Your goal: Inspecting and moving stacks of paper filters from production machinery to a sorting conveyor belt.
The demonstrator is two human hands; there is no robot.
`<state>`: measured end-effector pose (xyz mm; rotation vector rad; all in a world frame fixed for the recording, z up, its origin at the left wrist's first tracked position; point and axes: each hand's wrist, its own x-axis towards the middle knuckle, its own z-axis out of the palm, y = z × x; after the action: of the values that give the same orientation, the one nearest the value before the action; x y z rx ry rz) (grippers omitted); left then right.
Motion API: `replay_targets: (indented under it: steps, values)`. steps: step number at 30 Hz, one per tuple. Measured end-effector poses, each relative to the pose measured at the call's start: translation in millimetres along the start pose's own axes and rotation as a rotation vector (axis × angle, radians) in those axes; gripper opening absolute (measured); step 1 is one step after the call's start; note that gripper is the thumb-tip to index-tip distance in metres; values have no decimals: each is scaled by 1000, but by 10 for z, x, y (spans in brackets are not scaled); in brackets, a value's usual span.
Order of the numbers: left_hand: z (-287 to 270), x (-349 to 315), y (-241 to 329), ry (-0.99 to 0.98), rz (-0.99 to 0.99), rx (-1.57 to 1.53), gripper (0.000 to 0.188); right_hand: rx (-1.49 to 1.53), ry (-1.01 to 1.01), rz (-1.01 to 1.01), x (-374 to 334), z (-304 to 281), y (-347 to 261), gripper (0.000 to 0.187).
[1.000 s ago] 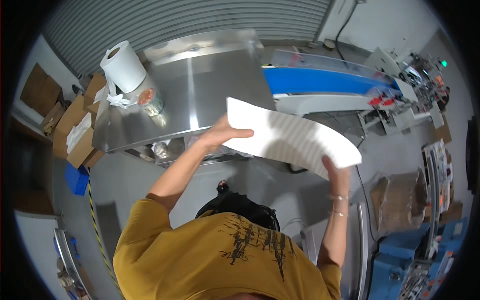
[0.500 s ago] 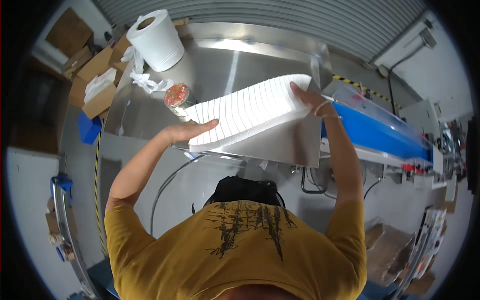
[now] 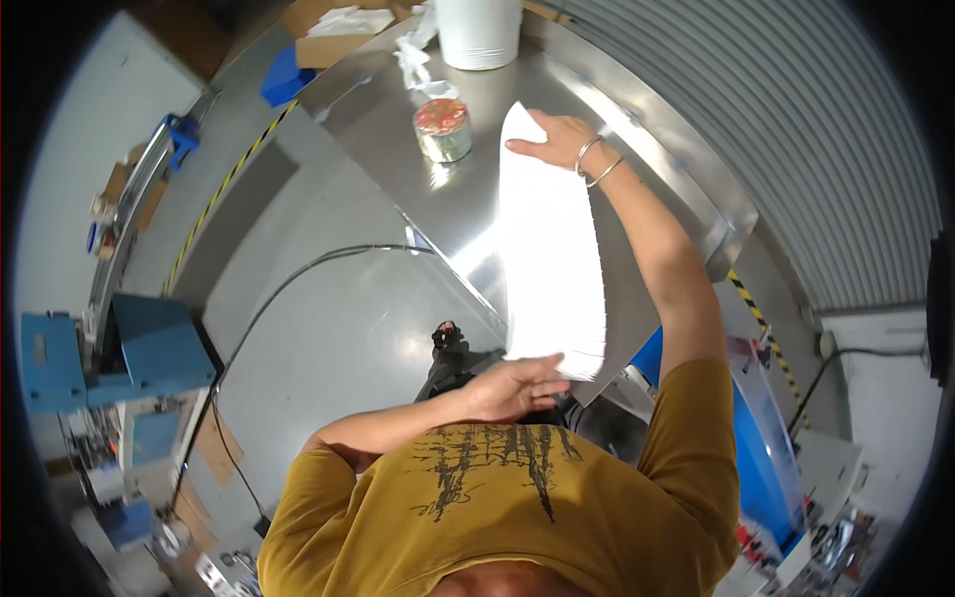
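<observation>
While laid on the steel table (image 3: 686, 189), white sheet stack (image 3: 552, 249) in both grips: right hand (image 3: 552, 139) far end, left hand (image 3: 517, 386) near end.

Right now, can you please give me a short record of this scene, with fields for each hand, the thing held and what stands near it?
left hand: holds the near end of the white stack
right hand: rests on the far end, two bangles on the wrist
white stack: long, flat sheets, over the metal table
nearby: a round tin, a large paper roll
</observation>
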<state>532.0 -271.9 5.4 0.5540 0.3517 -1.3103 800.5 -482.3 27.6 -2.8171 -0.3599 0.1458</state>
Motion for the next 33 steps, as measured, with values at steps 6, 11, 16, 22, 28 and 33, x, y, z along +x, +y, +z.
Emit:
replay_targets:
  steps: [6,11,16,22,28,33]
  values:
    - [122,234,-679,-142,-63,-155,47,-63,-210,-340,-45,63,-684,73]
    - [228,398,-849,-175,-9,-84,59,-137,425,-737,78,209,-398,63]
    - [114,546,-847,-162,11,-49,58,-62,694,-383,-880,-234,-163,43]
    - [216,592,-651,-219,15,-126,33,119,12,274,-3229,-216,347,43]
    - [487,614,-539,-102,-52,-13,33,975,19,372,-3738,972,161,60]
    - [779,331,-550,-188,784,1613,43,1157,310,599,-3647,1112,103,53]
